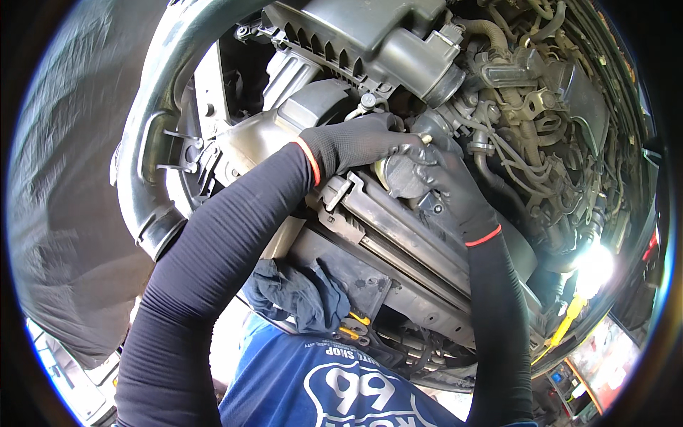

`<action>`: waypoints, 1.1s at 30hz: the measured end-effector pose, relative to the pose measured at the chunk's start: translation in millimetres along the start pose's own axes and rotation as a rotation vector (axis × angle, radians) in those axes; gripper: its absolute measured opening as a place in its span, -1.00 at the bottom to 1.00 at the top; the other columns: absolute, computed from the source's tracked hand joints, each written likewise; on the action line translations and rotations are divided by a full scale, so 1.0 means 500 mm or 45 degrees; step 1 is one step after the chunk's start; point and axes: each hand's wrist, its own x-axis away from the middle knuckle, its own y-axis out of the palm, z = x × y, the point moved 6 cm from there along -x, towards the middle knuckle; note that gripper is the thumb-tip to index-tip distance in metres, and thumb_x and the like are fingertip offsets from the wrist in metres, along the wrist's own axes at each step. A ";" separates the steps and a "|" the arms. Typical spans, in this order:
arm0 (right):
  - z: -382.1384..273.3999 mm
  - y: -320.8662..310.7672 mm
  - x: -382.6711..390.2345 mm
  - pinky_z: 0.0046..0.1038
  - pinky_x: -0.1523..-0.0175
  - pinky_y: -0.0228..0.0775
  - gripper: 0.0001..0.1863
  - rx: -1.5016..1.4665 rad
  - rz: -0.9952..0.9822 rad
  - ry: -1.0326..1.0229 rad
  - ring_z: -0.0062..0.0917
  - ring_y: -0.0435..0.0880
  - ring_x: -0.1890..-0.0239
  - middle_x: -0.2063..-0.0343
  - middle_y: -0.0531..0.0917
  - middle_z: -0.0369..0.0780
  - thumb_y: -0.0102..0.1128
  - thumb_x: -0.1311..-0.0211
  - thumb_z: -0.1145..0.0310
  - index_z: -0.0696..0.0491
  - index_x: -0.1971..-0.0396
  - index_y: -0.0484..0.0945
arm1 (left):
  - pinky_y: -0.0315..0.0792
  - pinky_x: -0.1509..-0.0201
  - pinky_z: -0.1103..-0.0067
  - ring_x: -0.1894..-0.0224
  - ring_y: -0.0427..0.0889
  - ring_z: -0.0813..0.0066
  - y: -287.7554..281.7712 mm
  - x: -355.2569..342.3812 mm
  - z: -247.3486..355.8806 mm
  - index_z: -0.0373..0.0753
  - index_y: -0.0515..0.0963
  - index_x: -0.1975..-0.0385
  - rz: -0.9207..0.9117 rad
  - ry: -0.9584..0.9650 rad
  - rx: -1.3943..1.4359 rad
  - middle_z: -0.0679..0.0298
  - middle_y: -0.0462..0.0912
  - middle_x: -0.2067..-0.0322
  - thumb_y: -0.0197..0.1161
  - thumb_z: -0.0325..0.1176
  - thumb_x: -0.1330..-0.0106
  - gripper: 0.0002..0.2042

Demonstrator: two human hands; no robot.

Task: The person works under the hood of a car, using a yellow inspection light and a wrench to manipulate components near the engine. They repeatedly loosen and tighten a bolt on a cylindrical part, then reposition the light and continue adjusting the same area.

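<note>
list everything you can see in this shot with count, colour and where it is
air-filter box: one, black, top centre
curved duct: one, shiny dark grey, left
draped sheet: one, black, far left
hoses and wiring: too many to count, mostly dark, right
work light: one, lit white with yellow handle, lower right
cloth: one, blue-grey, lower centre
yellow pieces: two visible, yellow, beside the cloth
round part: one, dark grey, partly under the right hand
shirt: one, blue with white print, bottom
sleeves: two, black, on both forearms
left hand: one, black glove, orange-red cuff, centre
right hand: one, black glove, orange-red cuff, right of centre
</note>
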 end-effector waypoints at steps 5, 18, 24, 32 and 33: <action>0.011 -0.012 -0.015 -0.47 -0.39 0.28 -0.56 -0.119 0.120 -0.071 -0.54 0.49 -0.23 -0.15 0.58 -0.20 0.23 -0.47 0.29 0.24 -0.22 0.57 | 0.43 -0.31 0.54 -0.08 0.59 0.54 0.003 -0.006 0.023 -0.38 0.58 -0.18 -0.082 0.185 0.015 0.21 0.69 -0.05 0.15 -0.06 -0.58 -0.53; 0.047 -0.031 -0.033 -0.44 -0.40 0.29 -0.54 -0.180 0.134 -0.141 -0.54 0.50 -0.25 -0.19 0.58 -0.20 0.32 -0.43 0.27 0.19 -0.21 0.59 | 0.35 -0.52 0.35 -0.39 0.53 0.16 -0.004 0.013 0.035 -0.16 0.51 -0.33 -0.079 0.217 -0.496 0.00 0.57 -0.30 0.02 -0.29 -0.66 -0.66; 0.021 -0.025 -0.042 -0.42 -0.37 0.35 -0.53 0.042 0.108 -0.321 -0.54 0.54 -0.21 -0.12 0.60 -0.15 0.33 -0.44 0.21 0.20 -0.18 0.56 | 0.32 -0.55 0.38 -0.41 0.52 0.20 -0.008 0.019 0.044 -0.21 0.46 -0.43 -0.028 0.104 -0.464 0.03 0.54 -0.37 0.01 -0.18 -0.69 -0.57; 0.049 -0.026 -0.068 -0.44 -0.08 0.50 -0.60 0.089 -0.043 -0.276 -0.58 0.62 0.11 0.19 0.62 -0.16 0.33 -0.40 0.16 0.24 0.06 0.67 | 0.33 -0.56 0.39 -0.40 0.53 0.34 -0.019 0.013 0.036 -0.21 0.44 -0.44 -0.011 0.111 -0.778 0.10 0.57 -0.35 0.01 -0.22 -0.68 -0.57; 0.041 -0.029 -0.079 -0.44 -0.07 0.50 -0.58 0.111 -0.020 -0.424 -0.58 0.62 0.12 0.21 0.62 -0.17 0.33 -0.40 0.14 0.24 0.04 0.67 | 0.33 -0.56 0.39 -0.39 0.54 0.34 -0.015 0.012 0.039 -0.19 0.41 -0.45 0.004 0.152 -0.621 0.09 0.57 -0.35 -0.02 -0.18 -0.70 -0.56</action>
